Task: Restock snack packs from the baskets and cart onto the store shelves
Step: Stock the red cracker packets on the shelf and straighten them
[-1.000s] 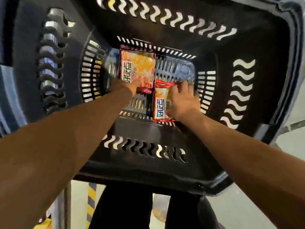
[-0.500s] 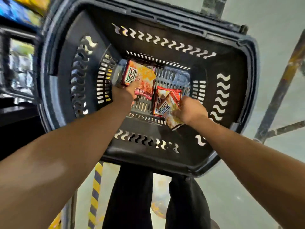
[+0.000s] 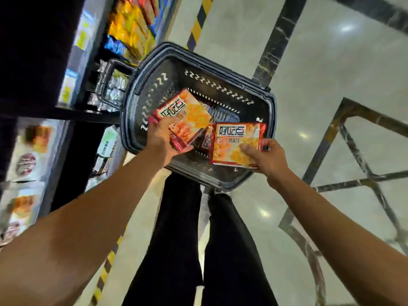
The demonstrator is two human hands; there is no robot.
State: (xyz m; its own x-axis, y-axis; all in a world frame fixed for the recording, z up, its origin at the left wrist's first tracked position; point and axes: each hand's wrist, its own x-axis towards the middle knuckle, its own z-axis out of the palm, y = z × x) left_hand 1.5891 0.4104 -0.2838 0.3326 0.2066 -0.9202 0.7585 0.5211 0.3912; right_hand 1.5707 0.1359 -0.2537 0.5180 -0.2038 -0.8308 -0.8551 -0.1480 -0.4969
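L hand (image 3: 162, 138) grips one snack pack (image 3: 184, 117) above the basket (image 3: 270, 107), fingers curled under its near edge. R hand (image 3: 263, 156) pinches a second pack (image 3: 237, 143) over the basket's near-right rim. A third pack (image 3: 206, 140) sits inside, mostly hidden betw the two. Best keep packs flat, swing toward the shelves (image 3: 130, 29) left of the basket. Shelf stock blurred; free slot can't be made out.

The basket (image 3: 272, 120) was dark grey-black, its walls cut with rows of pale wavy slots. Both snack packs (image 3: 183, 117) (image 3: 237, 140) were orange and yellow with red edges and bold black-and-white lettering. The floor (image 3: 331, 85) was glossy pale grey, crossed by dark marbled bands and a yellow-and-black striped line (image 3: 198, 23)
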